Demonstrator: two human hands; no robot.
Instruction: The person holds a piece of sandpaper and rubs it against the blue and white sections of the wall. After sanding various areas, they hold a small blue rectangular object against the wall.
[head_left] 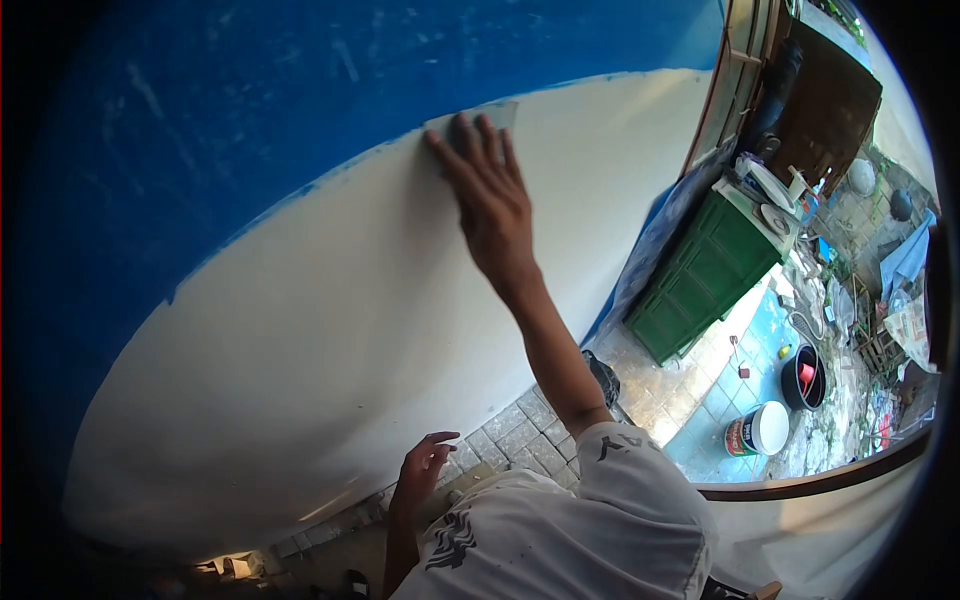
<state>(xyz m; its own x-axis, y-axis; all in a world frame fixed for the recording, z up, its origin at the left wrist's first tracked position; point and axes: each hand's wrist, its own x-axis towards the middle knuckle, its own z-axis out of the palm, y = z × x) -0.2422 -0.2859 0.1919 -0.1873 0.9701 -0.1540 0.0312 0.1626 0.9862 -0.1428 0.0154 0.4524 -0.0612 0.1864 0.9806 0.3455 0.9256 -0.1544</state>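
My right hand (pixel 493 195) reaches up to the wall with its fingers stretched out. Under its fingertips a thin grey sheet (pixel 509 116), which looks like sandpaper, is pressed flat against the surface. It lies at the border between the white lower wall (pixel 330 310) and the blue upper wall (pixel 250 110), and most of it is hidden by the fingers. Lower down, my left hand (pixel 424 468) hangs close to the wall with its fingers loosely apart and nothing in them.
Paving (pixel 520 430) runs along the foot of the wall. To the right are a green cabinet (pixel 705 265) with objects on top, a white paint bucket (pixel 768 428) and a black tub (pixel 803 378) holding a red item. Scattered clutter lies farther right.
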